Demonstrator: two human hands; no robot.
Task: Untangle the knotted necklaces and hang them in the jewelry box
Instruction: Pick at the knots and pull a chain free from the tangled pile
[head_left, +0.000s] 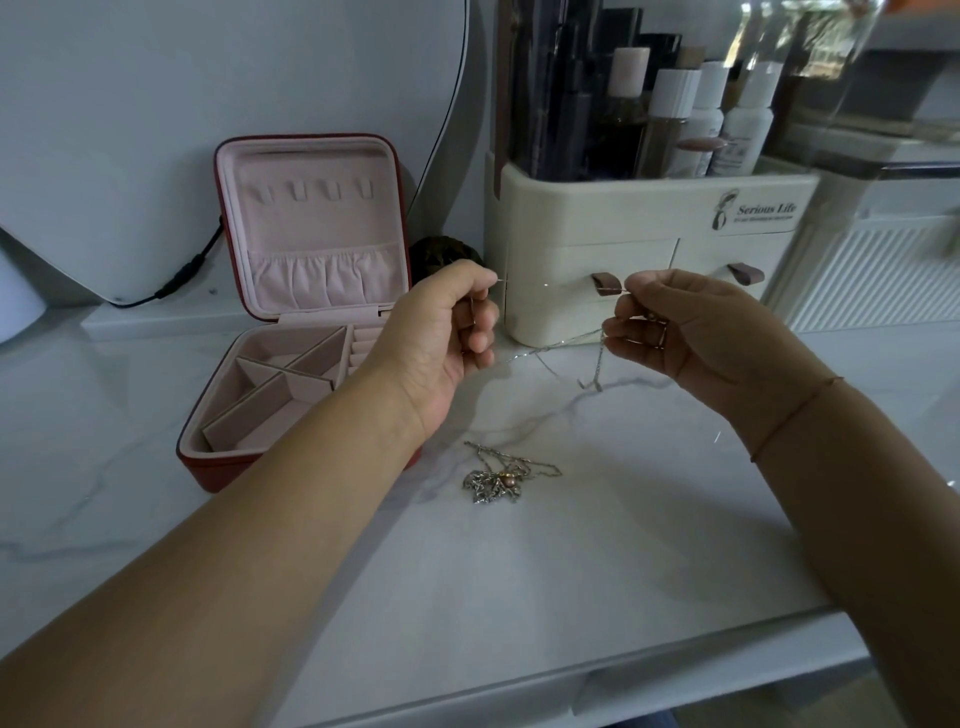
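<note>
1. Thin chain (566, 340), frame centre: pinched by my left hand (447, 332) and right hand (675, 332), held apart.
2. Knotted pile (501, 475) below it; open jewelry box (311, 291) at left.
3. Risk: pulling harder may tighten a knot or snap links.

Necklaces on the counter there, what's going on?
A person pinches a thin silver chain between the left hand and right hand, stretched above the marble counter. A tangled clump of necklaces lies on the counter below. The red jewelry box stands open at left, its lid hooks bare.
</note>
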